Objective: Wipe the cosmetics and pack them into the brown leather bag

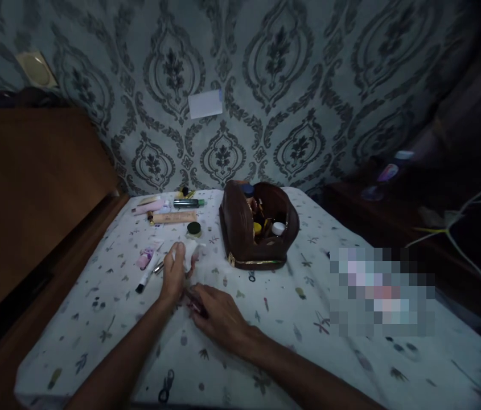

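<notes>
My left hand (174,275) is at a crumpled white packet (189,253), which seems pinched between its thumb and raised fingers. In my right hand (221,316), curled just below and to the right, is a small dark reddish item (196,302); blur and fingers hide its kind. Left of my left hand lie a white tube with a black cap (146,276), a small pink-and-purple tube (144,259) and a slim metallic item (159,266). Beyond my hands stands a small jar with a dark lid (194,229). A brown cosmetic bag (235,228) stands unzipped to the right, with several containers inside.
At the back left of the patterned cloth (112,341) lie a beige tube (176,217), a dark green bottle (186,203) and a pink tube (148,208). A wooden panel (31,199) borders the left. A pixelated patch covers something at right; pale cables (475,265) hang beyond.
</notes>
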`<act>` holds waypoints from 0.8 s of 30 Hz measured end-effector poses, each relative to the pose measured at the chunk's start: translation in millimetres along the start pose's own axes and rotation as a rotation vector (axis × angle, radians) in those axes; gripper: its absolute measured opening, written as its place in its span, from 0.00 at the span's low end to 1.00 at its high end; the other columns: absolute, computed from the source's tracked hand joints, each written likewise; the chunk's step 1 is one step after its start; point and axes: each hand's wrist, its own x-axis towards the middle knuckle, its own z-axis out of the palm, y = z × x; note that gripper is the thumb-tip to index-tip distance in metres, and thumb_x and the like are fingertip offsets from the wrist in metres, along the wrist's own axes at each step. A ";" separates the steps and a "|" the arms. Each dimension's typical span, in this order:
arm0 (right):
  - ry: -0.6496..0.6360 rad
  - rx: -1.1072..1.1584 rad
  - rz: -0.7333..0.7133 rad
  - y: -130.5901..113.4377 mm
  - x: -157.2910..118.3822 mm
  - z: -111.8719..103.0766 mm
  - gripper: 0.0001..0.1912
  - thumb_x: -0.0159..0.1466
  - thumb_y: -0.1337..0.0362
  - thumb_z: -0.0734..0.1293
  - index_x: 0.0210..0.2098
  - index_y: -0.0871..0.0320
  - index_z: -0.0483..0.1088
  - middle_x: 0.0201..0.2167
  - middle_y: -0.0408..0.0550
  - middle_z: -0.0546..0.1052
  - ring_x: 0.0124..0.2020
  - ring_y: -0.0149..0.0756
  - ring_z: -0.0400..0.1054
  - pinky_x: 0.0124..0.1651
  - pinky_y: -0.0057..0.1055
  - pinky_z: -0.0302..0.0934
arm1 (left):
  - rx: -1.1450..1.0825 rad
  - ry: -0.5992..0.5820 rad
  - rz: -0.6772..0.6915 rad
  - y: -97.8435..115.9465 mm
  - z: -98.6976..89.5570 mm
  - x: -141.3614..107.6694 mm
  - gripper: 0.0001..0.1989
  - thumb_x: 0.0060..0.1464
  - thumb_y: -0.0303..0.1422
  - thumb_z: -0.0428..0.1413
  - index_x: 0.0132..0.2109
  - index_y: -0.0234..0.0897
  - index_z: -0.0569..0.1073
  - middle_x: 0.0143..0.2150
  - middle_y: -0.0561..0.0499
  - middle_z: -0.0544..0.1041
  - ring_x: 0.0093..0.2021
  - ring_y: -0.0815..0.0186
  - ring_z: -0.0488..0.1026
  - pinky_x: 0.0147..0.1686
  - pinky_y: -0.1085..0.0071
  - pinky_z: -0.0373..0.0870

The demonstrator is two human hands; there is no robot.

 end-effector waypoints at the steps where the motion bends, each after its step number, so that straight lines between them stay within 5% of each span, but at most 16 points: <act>1: 0.049 0.072 0.041 4.0 2.4 0.9 0.15 0.58 0.68 0.64 0.45 0.57 0.69 0.38 0.48 0.77 0.38 0.38 0.70 0.43 0.32 0.61 | 0.024 -0.007 0.039 3.6 -2.1 0.5 0.20 0.55 0.49 0.57 0.45 0.38 0.72 0.43 0.48 0.74 0.48 0.60 0.72 0.45 0.68 0.70; 5: 0.274 0.616 0.270 22.9 18.7 -1.0 0.15 0.56 0.60 0.66 0.43 0.59 0.69 0.25 0.42 0.72 0.27 0.35 0.67 0.32 0.29 0.60 | 0.221 -0.232 0.280 16.6 -3.5 -7.0 0.17 0.60 0.46 0.52 0.41 0.37 0.74 0.41 0.48 0.76 0.49 0.58 0.71 0.53 0.64 0.65; 8: 0.370 1.048 0.274 27.4 27.0 -7.1 0.20 0.54 0.51 0.69 0.40 0.58 0.69 0.25 0.42 0.71 0.25 0.32 0.64 0.28 0.27 0.57 | 0.396 -0.453 0.467 14.1 2.6 -17.4 0.19 0.63 0.43 0.48 0.53 0.36 0.71 0.53 0.43 0.74 0.57 0.56 0.67 0.59 0.60 0.59; 10: 0.368 1.166 0.230 24.3 27.5 -11.0 0.22 0.53 0.48 0.71 0.39 0.58 0.70 0.26 0.41 0.71 0.24 0.29 0.62 0.27 0.25 0.56 | 0.425 -0.499 0.469 9.4 6.5 -22.0 0.23 0.63 0.41 0.49 0.60 0.36 0.66 0.61 0.42 0.69 0.62 0.56 0.63 0.61 0.60 0.57; 16: 0.135 1.194 0.130 17.7 22.0 -9.5 0.24 0.53 0.45 0.73 0.37 0.59 0.71 0.26 0.41 0.70 0.26 0.30 0.63 0.25 0.24 0.54 | 0.367 -0.355 0.367 10.4 3.6 -18.7 0.18 0.61 0.43 0.50 0.50 0.36 0.72 0.51 0.42 0.75 0.55 0.54 0.70 0.57 0.60 0.62; 21: 0.075 1.074 0.090 23.8 19.5 -8.1 0.30 0.46 0.52 0.78 0.44 0.58 0.72 0.33 0.43 0.73 0.32 0.31 0.66 0.32 0.26 0.59 | 0.167 -0.057 0.072 10.4 -3.3 -10.5 0.22 0.52 0.46 0.59 0.49 0.37 0.72 0.53 0.43 0.75 0.58 0.54 0.68 0.54 0.65 0.65; 24: -0.033 1.009 0.048 18.7 16.0 -25.0 0.25 0.50 0.54 0.76 0.43 0.59 0.72 0.31 0.42 0.73 0.30 0.30 0.68 0.33 0.27 0.62 | 0.050 -0.049 -0.007 10.0 -3.5 -8.5 0.23 0.52 0.48 0.60 0.48 0.36 0.72 0.42 0.46 0.78 0.43 0.58 0.76 0.39 0.69 0.71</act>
